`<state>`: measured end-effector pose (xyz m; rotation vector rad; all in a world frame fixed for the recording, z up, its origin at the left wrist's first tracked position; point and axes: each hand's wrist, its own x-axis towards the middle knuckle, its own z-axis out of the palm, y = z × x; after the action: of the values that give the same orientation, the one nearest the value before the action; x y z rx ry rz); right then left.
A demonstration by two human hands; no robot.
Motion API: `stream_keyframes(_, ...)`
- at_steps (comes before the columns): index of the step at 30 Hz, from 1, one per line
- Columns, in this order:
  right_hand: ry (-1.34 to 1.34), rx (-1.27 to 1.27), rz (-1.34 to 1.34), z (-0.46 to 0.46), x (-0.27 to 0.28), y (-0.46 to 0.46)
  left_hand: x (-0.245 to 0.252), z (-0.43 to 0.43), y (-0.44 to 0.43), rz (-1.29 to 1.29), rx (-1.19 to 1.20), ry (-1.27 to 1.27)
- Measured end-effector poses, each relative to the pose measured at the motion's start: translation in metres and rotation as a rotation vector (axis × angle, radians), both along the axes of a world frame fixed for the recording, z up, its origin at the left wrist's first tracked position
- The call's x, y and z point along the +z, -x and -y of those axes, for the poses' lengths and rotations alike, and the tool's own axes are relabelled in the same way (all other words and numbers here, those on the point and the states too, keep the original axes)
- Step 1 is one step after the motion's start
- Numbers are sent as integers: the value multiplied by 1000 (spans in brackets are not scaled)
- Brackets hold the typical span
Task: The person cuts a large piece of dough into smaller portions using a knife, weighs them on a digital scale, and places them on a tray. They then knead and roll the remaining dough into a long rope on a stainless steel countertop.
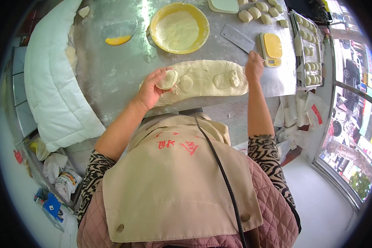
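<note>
My left hand (151,90) grips a rounded piece of dough (167,80) above the left part of a long dough slab (207,88). Flattened dough scraps lie on top of the slab, two of them near its right end. In my right hand (254,68) is the handle of a rectangular metal cleaver (238,37). Its broad blade points away from me to the upper left, over the metal table (111,71). Just right of that hand stands a yellow-and-white kitchen scale (272,49). My fingers hide most of the cleaver's handle.
Beyond the slab sits a yellow bowl of flour (178,31). A dough scraper with a yellow handle (117,40) lies to its left. Several cut dough pieces (254,13) are at the back right, near a loaded tray (310,51). A white quilt (54,77) covers the left edge.
</note>
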<state>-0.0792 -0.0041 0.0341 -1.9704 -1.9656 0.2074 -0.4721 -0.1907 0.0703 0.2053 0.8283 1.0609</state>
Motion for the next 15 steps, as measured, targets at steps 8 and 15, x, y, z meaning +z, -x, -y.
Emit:
stream_keyframes(8,148,113,221,67,-43,12,-3,52,-39,-104,156,127)
stream_keyframes(15,44,214,201,43,-48,0,-8,64,-93,1,317,118)
